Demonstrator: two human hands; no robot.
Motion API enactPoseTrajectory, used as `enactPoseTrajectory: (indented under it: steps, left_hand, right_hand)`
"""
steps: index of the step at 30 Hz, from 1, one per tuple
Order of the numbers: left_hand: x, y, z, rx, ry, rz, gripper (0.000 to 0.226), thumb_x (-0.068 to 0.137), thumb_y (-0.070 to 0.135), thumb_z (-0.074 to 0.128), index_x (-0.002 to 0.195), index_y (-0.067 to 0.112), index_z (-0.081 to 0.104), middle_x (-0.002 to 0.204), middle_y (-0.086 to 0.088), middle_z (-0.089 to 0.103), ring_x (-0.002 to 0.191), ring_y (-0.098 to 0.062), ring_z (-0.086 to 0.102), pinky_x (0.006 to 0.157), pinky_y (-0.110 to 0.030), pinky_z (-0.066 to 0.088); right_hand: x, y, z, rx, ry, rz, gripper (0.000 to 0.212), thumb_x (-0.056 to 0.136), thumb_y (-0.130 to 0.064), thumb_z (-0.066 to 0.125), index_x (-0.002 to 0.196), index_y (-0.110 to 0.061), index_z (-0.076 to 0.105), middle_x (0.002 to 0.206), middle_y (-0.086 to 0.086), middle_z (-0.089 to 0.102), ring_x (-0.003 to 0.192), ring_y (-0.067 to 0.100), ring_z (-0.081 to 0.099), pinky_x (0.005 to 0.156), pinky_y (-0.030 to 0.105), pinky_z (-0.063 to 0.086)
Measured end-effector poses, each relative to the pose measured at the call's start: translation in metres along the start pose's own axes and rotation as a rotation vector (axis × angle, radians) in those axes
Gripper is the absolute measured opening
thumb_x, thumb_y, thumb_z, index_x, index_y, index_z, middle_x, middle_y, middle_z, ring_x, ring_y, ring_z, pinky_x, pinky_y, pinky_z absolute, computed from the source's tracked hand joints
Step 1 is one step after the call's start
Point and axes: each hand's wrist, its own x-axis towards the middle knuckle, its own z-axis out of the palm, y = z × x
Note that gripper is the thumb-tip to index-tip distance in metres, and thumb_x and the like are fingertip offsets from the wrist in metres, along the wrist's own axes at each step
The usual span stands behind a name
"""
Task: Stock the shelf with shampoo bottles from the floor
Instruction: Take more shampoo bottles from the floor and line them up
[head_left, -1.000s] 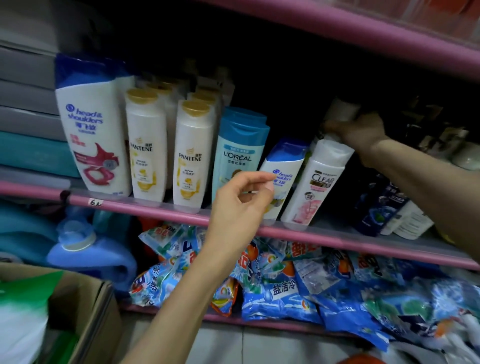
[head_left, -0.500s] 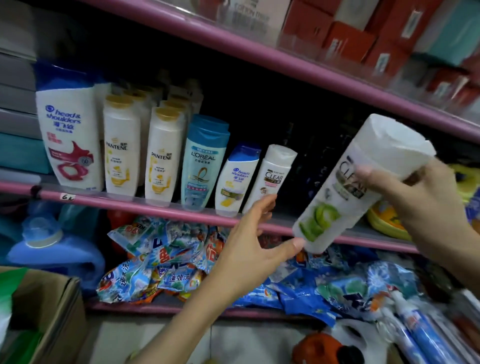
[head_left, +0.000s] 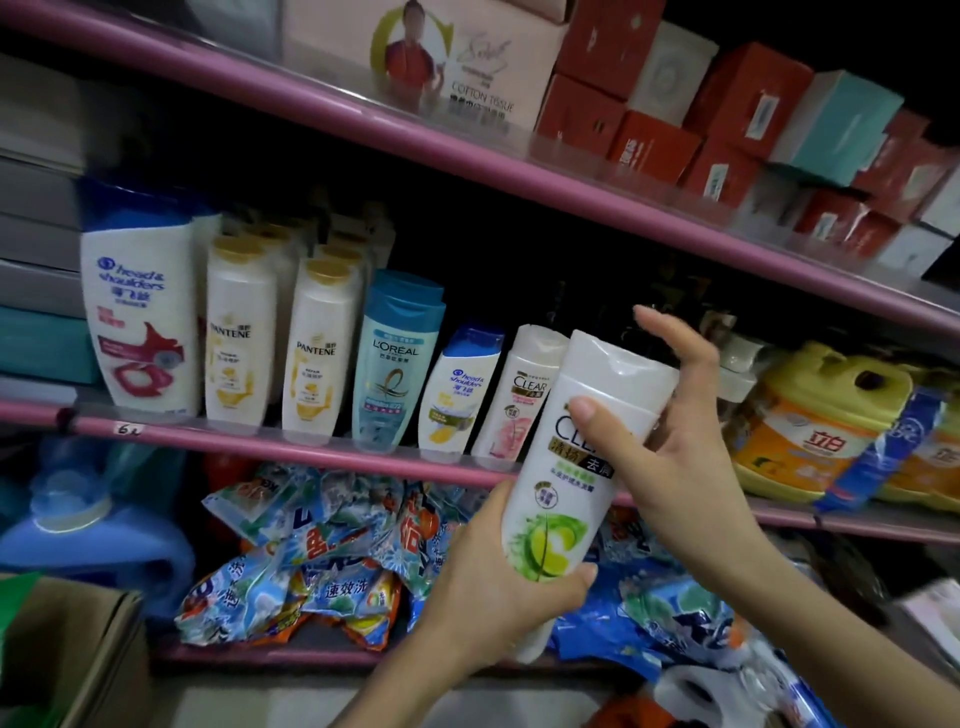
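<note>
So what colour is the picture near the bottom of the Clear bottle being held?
Green and yellow, like lime, on the white Clear bottle; the head view shows it.

A smooth, glossy white plastic is seen on the Clear bottle (head_left: 566, 467). The same glossy plastic is shown by the Pantene bottles (head_left: 317, 353), their caps finished in dull gold. The shelf edge (head_left: 291, 447) is coated in smooth pink with a soft sheen. Crinkled, shiny film is seen on the detergent bags (head_left: 322, 561). Matt brown cardboard forms the box (head_left: 67, 649).
</note>
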Motion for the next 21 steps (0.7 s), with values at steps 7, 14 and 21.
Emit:
enactPoseTrajectory:
  steps: [7, 14, 21]
  left_hand:
    - [-0.002, -0.001, -0.002, 0.038, 0.012, -0.035, 0.051, 0.061, 0.033, 0.078, 0.107, 0.037, 0.056, 0.095, 0.011, 0.072, 0.084, -0.005, 0.070, 0.078, -0.032, 0.058]
    - [-0.001, -0.002, 0.002, 0.095, 0.029, -0.088, 0.053, 0.054, 0.046, 0.076, 0.102, 0.040, 0.056, 0.091, 0.019, 0.071, 0.080, 0.002, 0.068, 0.076, -0.028, 0.058]
    - [0.011, -0.023, 0.014, -0.021, -0.127, -0.222, 0.058, 0.056, 0.050, 0.082, 0.106, 0.041, 0.055, 0.102, 0.016, 0.070, 0.091, -0.002, 0.068, 0.084, -0.034, 0.057]
  right_hand:
    - [-0.003, 0.008, 0.012, 0.009, 0.057, -0.020, 0.035, 0.087, -0.024, 0.064, 0.118, -0.032, 0.050, 0.103, -0.016, 0.064, 0.089, 0.012, 0.069, 0.067, 0.030, 0.059]
    - [-0.004, 0.012, 0.000, 0.023, 0.044, 0.130, 0.044, 0.079, -0.034, 0.070, 0.114, -0.039, 0.045, 0.102, -0.008, 0.065, 0.087, 0.014, 0.070, 0.064, 0.028, 0.059]
    - [0.018, 0.003, -0.032, -0.066, -0.071, 0.344, 0.059, 0.055, -0.035, 0.080, 0.107, -0.021, 0.056, 0.086, -0.005, 0.073, 0.074, 0.012, 0.072, 0.054, 0.018, 0.055]
